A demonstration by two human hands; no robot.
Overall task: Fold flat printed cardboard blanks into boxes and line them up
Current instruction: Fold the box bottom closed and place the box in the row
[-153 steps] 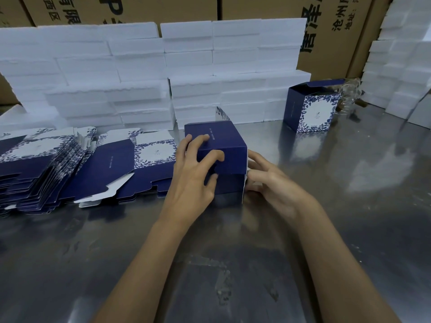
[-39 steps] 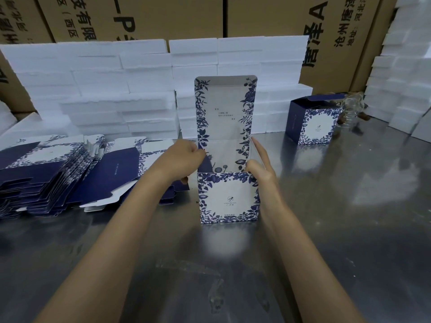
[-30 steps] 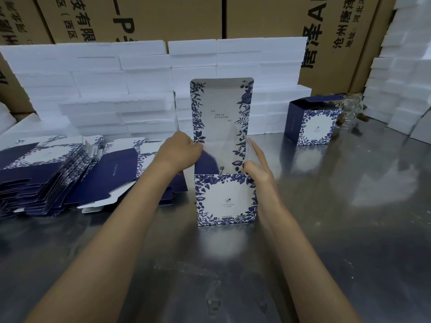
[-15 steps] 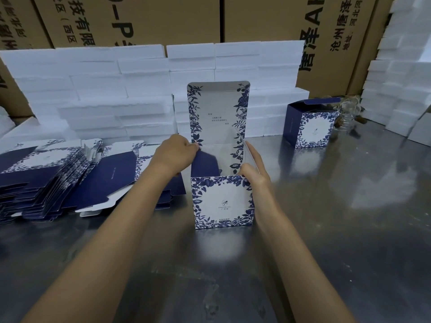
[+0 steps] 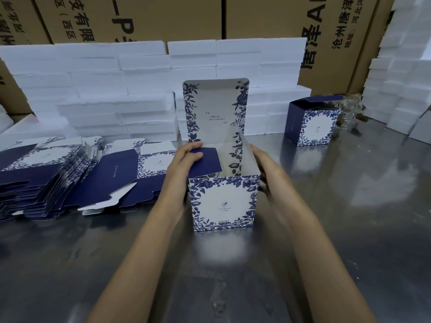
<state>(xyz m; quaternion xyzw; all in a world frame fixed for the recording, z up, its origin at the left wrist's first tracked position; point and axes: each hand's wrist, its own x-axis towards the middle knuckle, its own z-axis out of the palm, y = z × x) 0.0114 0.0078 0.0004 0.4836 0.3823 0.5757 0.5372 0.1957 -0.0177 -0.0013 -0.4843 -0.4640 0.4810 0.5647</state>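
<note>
Steel table (image 5: pixel 349 217) bears floral box (image 5: pixel 222 201), lid upright, both hands grasping it.

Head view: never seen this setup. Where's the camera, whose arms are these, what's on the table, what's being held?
No machine here: a person folds boxes bare-handed, and the one camera sits on their head, looking forward and down, so both arms reach in from the bottom edge. The left hand pinches a navy side flap of the blue-and-white box standing upright on the metal table; its tall lid is up. The right hand rests against the box's right wall; whether it grips, I cannot tell. To the left lie flat blanks in a fanned stack. A finished box stands at the back right. White foam blocks and brown cartons fill the background.
</note>
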